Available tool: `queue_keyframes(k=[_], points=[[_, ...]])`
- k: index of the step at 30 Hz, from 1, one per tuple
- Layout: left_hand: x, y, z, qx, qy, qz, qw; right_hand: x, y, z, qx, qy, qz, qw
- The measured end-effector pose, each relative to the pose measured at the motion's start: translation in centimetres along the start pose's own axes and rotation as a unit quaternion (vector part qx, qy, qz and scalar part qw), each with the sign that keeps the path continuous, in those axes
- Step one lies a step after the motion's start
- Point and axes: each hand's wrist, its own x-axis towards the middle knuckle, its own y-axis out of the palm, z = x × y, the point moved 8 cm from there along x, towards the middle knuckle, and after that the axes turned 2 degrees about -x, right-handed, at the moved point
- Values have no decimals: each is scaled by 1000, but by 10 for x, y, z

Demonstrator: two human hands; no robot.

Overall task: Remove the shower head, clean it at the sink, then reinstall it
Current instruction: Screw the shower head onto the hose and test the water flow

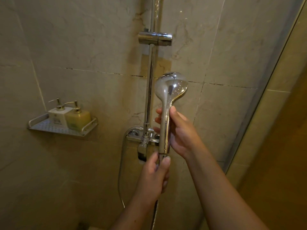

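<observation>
**Two hands on the shower head, hose nut in the pinch**

Both hands hold the chrome shower head [171, 87] upright in front of the slide rail [150, 80], well below its holder bracket [155, 38], which has nothing in it. The right hand [182, 133] wraps round the handle, thumb across the front. The left hand [154, 173] pinches the hose nut [163, 156] at the handle's base between thumb and fingers. The metal hose [120, 171] loops down from the mixer valve [142, 141].

With head and hose joined, this reads as the unscrewing step of removal, though threading it back on would look alike. Next, the left fingers need to turn the nut while the right hand keeps the handle from turning with it, ready to take the head's weight as the thread lets go.

A perforated shelf [49, 128] on the left wall carries two pump bottles [69, 117].
</observation>
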Motion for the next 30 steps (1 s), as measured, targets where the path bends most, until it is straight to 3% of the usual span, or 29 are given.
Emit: queue_keyframes(k=[5, 10, 16, 20, 25, 30], points=[[-1, -4, 2, 9, -6, -3, 1000, 0, 2, -4, 99, 39, 14, 994], [-5, 3, 3, 21, -14, 1, 1000, -1, 9, 2, -92, 1, 49, 995], [-7, 6, 1, 25, -11, -7, 1000, -4, -1, 0, -113, -8, -11, 993], [-9, 8, 2, 10, -18, 2, 1000, -7, -2, 9, -180, -76, -67, 978], [-7, 6, 3, -44, -19, 20, 999, -4, 15, -3, 68, 37, 38, 996], [-3, 2, 2, -46, -5, 22, 999, -6, 13, -6, 114, 31, 60, 991]])
